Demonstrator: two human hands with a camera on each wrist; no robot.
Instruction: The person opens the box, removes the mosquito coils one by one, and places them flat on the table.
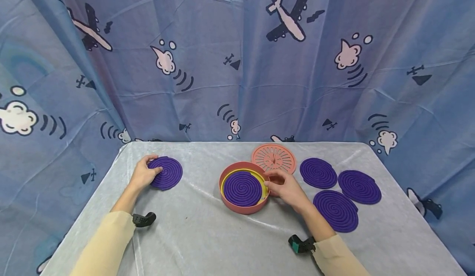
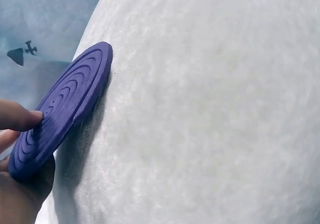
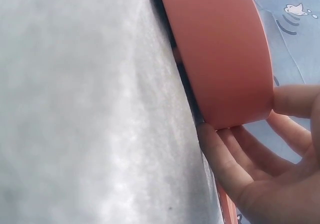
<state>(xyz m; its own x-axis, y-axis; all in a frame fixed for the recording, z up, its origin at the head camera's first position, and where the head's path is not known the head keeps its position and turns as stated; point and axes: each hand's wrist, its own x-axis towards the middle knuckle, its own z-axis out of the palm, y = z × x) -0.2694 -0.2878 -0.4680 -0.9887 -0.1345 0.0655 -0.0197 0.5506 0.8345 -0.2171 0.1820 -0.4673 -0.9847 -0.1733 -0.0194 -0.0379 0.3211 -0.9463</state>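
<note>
**One Coil in the Left Hand, One in the Box, Three Out on the Right!**

And here it is, over on the left side of the table: a flat purple coil, its near-round disc pinched at the outer side by the left hand. One digit presses on the spiral's top face, the others tuck underneath, the gap between them just the disc's thickness. In the left wrist view its edge throws a shadow on the cloth; whether the whole disc is clear of the surface, I cannot tell.

Across to the middle, the right hand has hold of the round coral box, fingers bent along the outer wall, thumb side up at the rim, parted by little more than the wall. Inside that box sits a yellow lining, and lying flat within it, another coil!

Just behind and to the right, the slotted coral lid lies on the table. Further right, three more coils lie flat, grouped close together.

Both arms come in cream sleeves, a black wrist device at each cuff. Under it all, the pale-covered table; behind, a blue curtain of planes and clouds.
</note>
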